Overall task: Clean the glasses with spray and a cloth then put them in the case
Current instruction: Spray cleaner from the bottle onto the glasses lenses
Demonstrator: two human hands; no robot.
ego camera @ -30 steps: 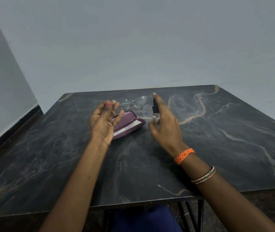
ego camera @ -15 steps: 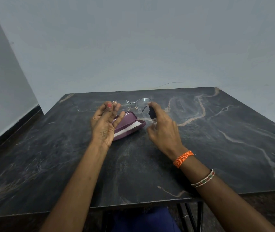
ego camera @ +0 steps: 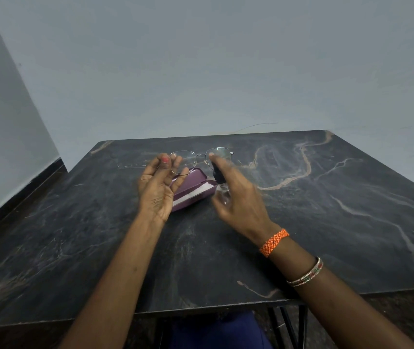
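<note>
table (ego camera: 326, 222) fills the lower frame, dark marbled top. purple case (ego camera: 190, 185) lies open at centre, white cloth (ego camera: 193, 192) inside, likely kept ready for wiping. left hand (ego camera: 158, 187) pinches the glasses (ego camera: 200, 159) by the left rim, raised above the case so the lenses face the nozzle. right hand (ego camera: 238, 197) grips the spray bottle (ego camera: 222, 187), forefinger on its black cap.

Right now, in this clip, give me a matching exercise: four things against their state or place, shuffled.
Things:
1 glasses
2 spray bottle
3 case
4 orange band

States:
A lies open on the table
B on the right wrist
C pinched by the left hand
D gripped by the right hand

Pairs: 1-C, 2-D, 3-A, 4-B
</note>
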